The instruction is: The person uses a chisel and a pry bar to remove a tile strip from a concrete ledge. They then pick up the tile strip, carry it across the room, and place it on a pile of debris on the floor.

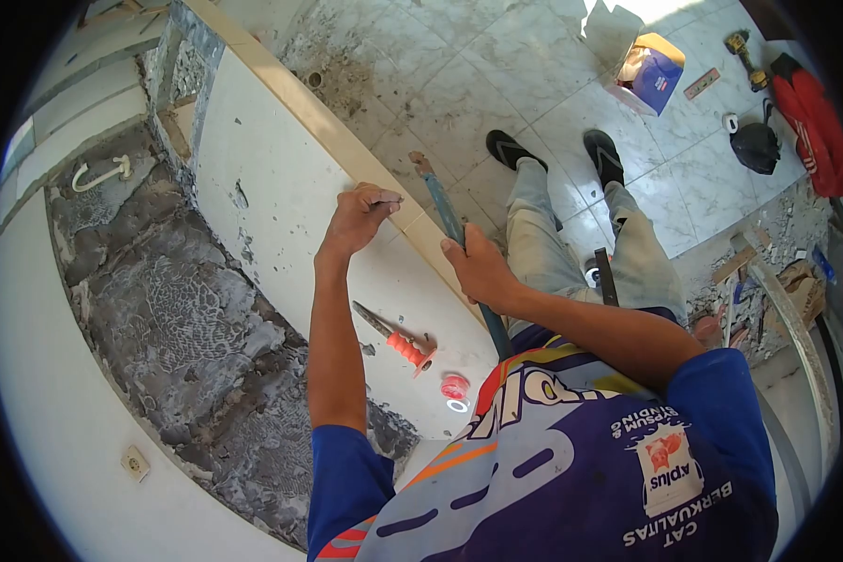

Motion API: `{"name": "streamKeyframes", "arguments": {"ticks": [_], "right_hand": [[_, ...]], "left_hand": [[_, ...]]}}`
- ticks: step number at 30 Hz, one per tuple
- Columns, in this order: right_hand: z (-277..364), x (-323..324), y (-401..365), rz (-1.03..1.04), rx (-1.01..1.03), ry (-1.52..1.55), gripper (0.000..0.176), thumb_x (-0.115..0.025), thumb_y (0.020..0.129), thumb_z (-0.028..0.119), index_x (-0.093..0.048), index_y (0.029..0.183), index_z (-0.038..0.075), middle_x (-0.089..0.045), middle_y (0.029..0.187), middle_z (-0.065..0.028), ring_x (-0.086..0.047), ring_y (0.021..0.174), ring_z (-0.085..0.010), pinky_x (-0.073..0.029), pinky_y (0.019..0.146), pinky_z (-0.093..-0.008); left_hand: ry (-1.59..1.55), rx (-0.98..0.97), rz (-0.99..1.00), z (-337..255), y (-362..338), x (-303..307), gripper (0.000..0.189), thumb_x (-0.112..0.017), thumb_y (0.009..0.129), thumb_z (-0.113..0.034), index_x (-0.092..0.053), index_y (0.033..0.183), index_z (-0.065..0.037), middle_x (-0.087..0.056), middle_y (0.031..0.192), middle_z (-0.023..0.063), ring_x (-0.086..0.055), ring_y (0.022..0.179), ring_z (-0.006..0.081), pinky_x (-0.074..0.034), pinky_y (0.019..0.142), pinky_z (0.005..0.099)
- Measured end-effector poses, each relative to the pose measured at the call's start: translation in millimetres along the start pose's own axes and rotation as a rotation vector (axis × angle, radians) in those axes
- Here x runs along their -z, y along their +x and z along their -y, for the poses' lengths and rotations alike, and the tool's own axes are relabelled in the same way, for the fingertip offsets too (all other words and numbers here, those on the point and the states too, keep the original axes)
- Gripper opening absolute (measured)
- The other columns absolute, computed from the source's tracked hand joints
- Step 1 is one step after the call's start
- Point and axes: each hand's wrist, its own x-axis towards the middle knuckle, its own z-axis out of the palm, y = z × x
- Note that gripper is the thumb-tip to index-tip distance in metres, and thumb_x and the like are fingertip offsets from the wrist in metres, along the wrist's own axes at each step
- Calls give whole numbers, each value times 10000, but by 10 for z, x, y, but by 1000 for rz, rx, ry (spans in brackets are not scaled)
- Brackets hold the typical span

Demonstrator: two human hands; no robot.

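Observation:
My right hand [482, 269] is wrapped round a long blue-green bar [445, 208] with a worn, brownish tip, held beside the counter edge. Over the tan edge strip [323, 126] of the white counter, my left hand [358, 217] is pinched together, its fingertips greyish; whatever lies between them, if anything, is too small to name. On the white surface [281, 187] below my left forearm lie a chisel with an orange-red grip [405, 348] and a small red round item [454, 387] beside a white ring.
Broken grey mortar [178, 290] spans the left, with a white pipe piece [103, 174]. On the tiled floor [496, 75] are a purple box [654, 75], a yellow drill [745, 58], a black bag [757, 148] and a red cloth [810, 131]. Rubble and wood pieces lie at right.

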Motion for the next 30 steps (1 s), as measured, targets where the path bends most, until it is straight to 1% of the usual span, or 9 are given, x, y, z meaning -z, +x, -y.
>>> {"name": "streamKeyframes", "arguments": {"ticks": [5,8,11,14,18,21,26,29,30], "right_hand": [[-39,43,-10,0,14,-17,319,-493,1023,313,-404,990,9,-486,651,-68,-496,423,-156,-425,377,-334],[-19,84,-28,9,6,-47,325,-498,1016,292,-400,971,-14,-543,659,-131,-554,448,-220,-460,422,-385],[-3,114,-36,8,10,-68,324,-500,1012,278,-397,960,-24,-569,666,-160,-582,459,-251,-476,438,-408],[-24,101,-28,9,2,-55,318,-499,1012,274,-397,964,-24,-567,666,-156,-580,459,-249,-473,430,-403],[-33,98,13,0,-6,-28,321,-503,1015,308,-409,968,5,-510,640,-85,-495,419,-167,-421,378,-343],[3,145,63,11,-31,-31,320,-503,1009,283,-400,976,-18,-545,658,-130,-555,453,-221,-461,409,-377],[157,233,274,-15,-66,79,326,-507,1007,308,-402,963,2,-504,650,-86,-501,437,-177,-438,392,-354],[307,299,439,-42,-79,130,315,-515,1004,310,-404,949,21,-480,657,-69,-476,430,-157,-414,377,-340],[357,332,487,-52,-74,145,310,-519,1003,310,-404,944,27,-473,660,-65,-469,428,-152,-405,372,-336]], "left_hand": [[66,-83,-2,-52,-2,19,137,-699,834,30,-740,956,-15,-712,857,114,-643,862,239,-526,800,326],[48,-56,45,-83,-16,50,73,-664,878,9,-715,930,13,-700,889,72,-625,898,186,-507,859,303],[-199,29,40,-39,-98,114,77,-650,884,19,-711,931,18,-697,907,70,-625,912,170,-502,873,297],[-252,9,27,-14,-135,121,88,-644,905,21,-708,965,28,-699,976,73,-643,898,158,-506,882,294],[-319,152,-63,-90,-105,65,107,-663,898,5,-711,990,27,-707,979,71,-644,922,143,-506,886,286],[-323,194,-103,-131,-93,66,147,-673,895,-15,-712,1034,13,-712,968,66,-644,927,134,-505,889,281],[-597,232,-356,-205,-156,97,153,-666,907,-44,-701,1045,10,-721,938,61,-649,892,135,-506,847,285],[-14,119,-335,-387,-251,90,86,-677,885,-46,-684,959,-2,-721,949,73,-664,897,188,-494,857,345],[300,-73,-243,-420,-269,82,52,-661,874,-83,-651,905,-42,-711,1015,90,-647,1008,249,-453,909,426]]}}
